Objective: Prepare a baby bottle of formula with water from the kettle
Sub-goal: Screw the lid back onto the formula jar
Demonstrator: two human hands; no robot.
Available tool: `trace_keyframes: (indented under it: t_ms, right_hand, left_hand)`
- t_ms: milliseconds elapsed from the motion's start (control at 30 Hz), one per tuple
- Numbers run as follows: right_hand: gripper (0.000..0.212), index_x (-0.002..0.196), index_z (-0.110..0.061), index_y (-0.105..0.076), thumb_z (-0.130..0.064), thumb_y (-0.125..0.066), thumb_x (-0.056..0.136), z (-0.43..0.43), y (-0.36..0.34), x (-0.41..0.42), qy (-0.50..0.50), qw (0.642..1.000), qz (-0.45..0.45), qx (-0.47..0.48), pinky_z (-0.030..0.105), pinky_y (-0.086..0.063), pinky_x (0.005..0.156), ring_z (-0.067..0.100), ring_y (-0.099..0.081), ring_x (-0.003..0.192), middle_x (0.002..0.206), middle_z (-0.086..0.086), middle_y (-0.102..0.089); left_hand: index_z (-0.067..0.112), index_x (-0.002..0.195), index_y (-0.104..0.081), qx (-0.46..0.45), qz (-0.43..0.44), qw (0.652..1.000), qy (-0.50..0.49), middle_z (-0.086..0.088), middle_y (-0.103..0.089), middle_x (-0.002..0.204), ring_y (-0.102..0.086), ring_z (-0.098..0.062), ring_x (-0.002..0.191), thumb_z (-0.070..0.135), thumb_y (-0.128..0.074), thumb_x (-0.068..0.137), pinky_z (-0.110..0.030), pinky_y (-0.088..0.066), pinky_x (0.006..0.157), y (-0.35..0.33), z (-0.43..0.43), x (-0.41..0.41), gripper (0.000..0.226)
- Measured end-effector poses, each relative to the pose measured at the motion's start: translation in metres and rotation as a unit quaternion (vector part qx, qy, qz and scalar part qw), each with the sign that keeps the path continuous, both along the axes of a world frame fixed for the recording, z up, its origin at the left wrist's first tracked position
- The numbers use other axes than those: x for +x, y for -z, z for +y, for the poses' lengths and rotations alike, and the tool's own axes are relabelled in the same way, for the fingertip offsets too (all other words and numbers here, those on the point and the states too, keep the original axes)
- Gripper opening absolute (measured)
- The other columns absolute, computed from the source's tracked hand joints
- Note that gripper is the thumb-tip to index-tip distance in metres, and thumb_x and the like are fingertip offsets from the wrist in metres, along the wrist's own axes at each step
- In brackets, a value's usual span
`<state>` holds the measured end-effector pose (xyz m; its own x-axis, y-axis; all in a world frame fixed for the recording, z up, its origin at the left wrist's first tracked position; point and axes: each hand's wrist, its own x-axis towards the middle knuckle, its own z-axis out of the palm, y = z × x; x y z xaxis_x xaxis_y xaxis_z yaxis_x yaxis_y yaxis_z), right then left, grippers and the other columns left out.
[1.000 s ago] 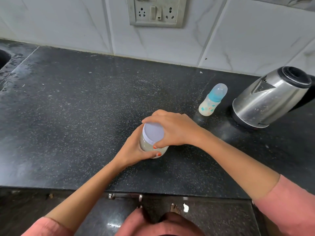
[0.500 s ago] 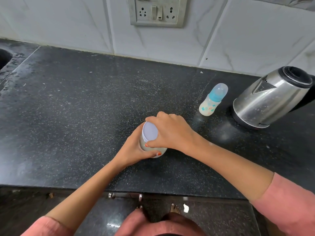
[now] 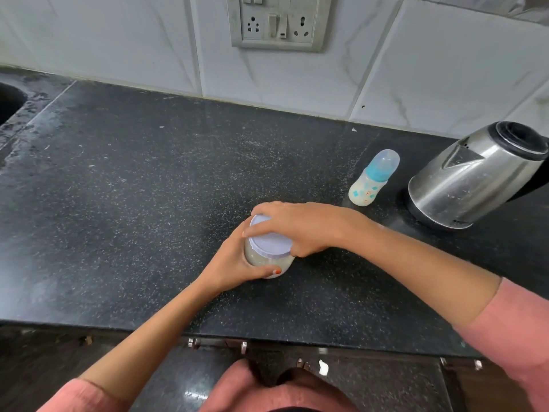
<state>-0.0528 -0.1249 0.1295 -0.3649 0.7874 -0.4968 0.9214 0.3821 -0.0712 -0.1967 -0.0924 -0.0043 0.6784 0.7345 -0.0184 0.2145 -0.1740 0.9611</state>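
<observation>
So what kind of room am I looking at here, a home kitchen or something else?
Most likely a home kitchen: a dark speckled stone counter backed by white wall tiles, an electric kettle beside a baby bottle, and a socket panel on the wall.

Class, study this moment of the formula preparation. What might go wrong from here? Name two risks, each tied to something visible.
1. The right hand grips the lid while the left hand holds the jar; if the lid gives suddenly, powder may spill over the counter.
2. The slim baby bottle stands just beyond the right forearm, beside the kettle; a swinging arm might knock it over.
</observation>
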Motion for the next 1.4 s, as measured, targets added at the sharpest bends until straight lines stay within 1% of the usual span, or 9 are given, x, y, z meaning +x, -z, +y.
trace_keyframes:
  t_ms: [167, 400, 500, 633, 767, 867, 1000, 1233, 1400]
  right_hand:
    - [0.069, 0.133, -0.031, -0.039, -0.037, -0.070, 0.072, -0.003, 0.007, -0.007, 0.067, 0.994, -0.004, 0.085, 0.035, -0.045, 0.077, 0.030, -0.058, 0.100, 0.119, 0.006, -0.048]
    - [0.065, 0.112, -0.004, -0.052, -0.058, -0.060, 0.076, -0.013, 0.013, -0.025, 0.185, 0.969, 0.002, 0.161, 0.030, -0.037, 0.069, 0.029, -0.060, 0.099, 0.108, 0.012, -0.060]
    - [0.079, 0.122, -0.005, -0.048, -0.066, -0.056, 0.073, -0.008, 0.007, -0.018, 0.194, 0.973, -0.011, 0.124, 0.034, -0.041, 0.076, 0.031, -0.057, 0.108, 0.119, 0.013, -0.056]
    - [0.091, 0.144, -0.032, -0.018, -0.043, -0.071, 0.072, -0.002, -0.001, -0.006, 0.051, 0.997, -0.019, 0.050, 0.043, -0.043, 0.091, 0.025, -0.030, 0.135, 0.149, 0.002, -0.022]
    - [0.073, 0.139, -0.035, -0.032, -0.021, -0.068, 0.077, -0.002, 0.005, -0.002, -0.011, 0.999, 0.003, 0.032, 0.038, -0.047, 0.083, 0.020, -0.035, 0.128, 0.141, -0.002, -0.030]
    - [0.067, 0.133, -0.035, -0.040, -0.033, -0.070, 0.073, -0.001, 0.008, -0.002, 0.011, 0.997, 0.011, 0.071, 0.031, -0.040, 0.073, 0.023, -0.054, 0.107, 0.129, -0.002, -0.042]
    - [0.068, 0.128, -0.029, -0.045, -0.043, -0.071, 0.067, -0.002, 0.012, -0.007, 0.066, 0.991, -0.001, 0.112, 0.031, -0.040, 0.071, 0.029, -0.059, 0.093, 0.118, 0.005, -0.049]
    - [0.063, 0.127, -0.014, -0.045, -0.039, -0.067, 0.073, -0.010, 0.020, -0.020, 0.169, 0.976, 0.015, 0.139, 0.031, -0.036, 0.064, 0.034, -0.059, 0.094, 0.109, 0.011, -0.048]
    - [0.089, 0.144, -0.027, -0.022, -0.041, -0.072, 0.071, -0.002, 0.014, -0.003, 0.099, 0.994, 0.012, 0.036, 0.037, -0.044, 0.083, 0.030, -0.049, 0.117, 0.137, 0.008, -0.031]
  left_hand:
    - [0.048, 0.118, -0.036, 0.000, 0.000, 1.000, -0.007, 0.018, -0.052, 0.121, -0.047, 0.012, 0.112, 0.046, -0.078, 0.048, -0.003, -0.036, 0.085, -0.001, 0.000, 0.000, 0.081]
    - [0.054, 0.120, -0.030, 0.003, 0.005, 1.000, -0.006, 0.025, -0.047, 0.126, -0.043, 0.014, 0.116, 0.047, -0.078, 0.047, -0.002, -0.035, 0.089, 0.000, 0.000, 0.001, 0.088]
    - [0.054, 0.120, -0.031, 0.002, 0.008, 1.000, -0.004, 0.025, -0.048, 0.125, -0.043, 0.014, 0.116, 0.047, -0.078, 0.047, -0.002, -0.036, 0.087, 0.000, 0.001, 0.000, 0.087]
    - [0.050, 0.117, -0.034, 0.010, 0.010, 1.000, -0.010, 0.022, -0.048, 0.123, -0.043, 0.015, 0.114, 0.048, -0.078, 0.048, -0.003, -0.036, 0.087, -0.001, 0.000, 0.001, 0.082]
    - [0.043, 0.119, -0.039, 0.014, -0.004, 1.000, -0.001, 0.024, -0.048, 0.120, -0.046, 0.014, 0.111, 0.045, -0.078, 0.049, -0.003, -0.036, 0.085, -0.003, -0.001, 0.001, 0.080]
    - [0.049, 0.117, -0.037, 0.011, 0.006, 1.000, -0.011, 0.024, -0.049, 0.120, -0.045, 0.015, 0.111, 0.047, -0.077, 0.048, -0.002, -0.036, 0.084, -0.003, -0.002, 0.000, 0.080]
    - [0.049, 0.113, -0.039, 0.013, 0.013, 1.000, -0.019, 0.020, -0.056, 0.114, -0.050, 0.010, 0.107, 0.048, -0.076, 0.048, -0.006, -0.039, 0.081, -0.005, -0.003, 0.001, 0.074]
    - [0.047, 0.118, -0.039, 0.009, 0.004, 1.000, -0.015, 0.020, -0.057, 0.117, -0.051, 0.004, 0.110, 0.049, -0.078, 0.049, -0.013, -0.040, 0.087, -0.003, -0.003, 0.000, 0.080]
    - [0.055, 0.115, -0.037, 0.008, 0.010, 1.000, -0.006, 0.027, -0.054, 0.117, -0.049, 0.011, 0.110, 0.047, -0.078, 0.050, -0.007, -0.040, 0.086, -0.008, -0.003, 0.001, 0.078]
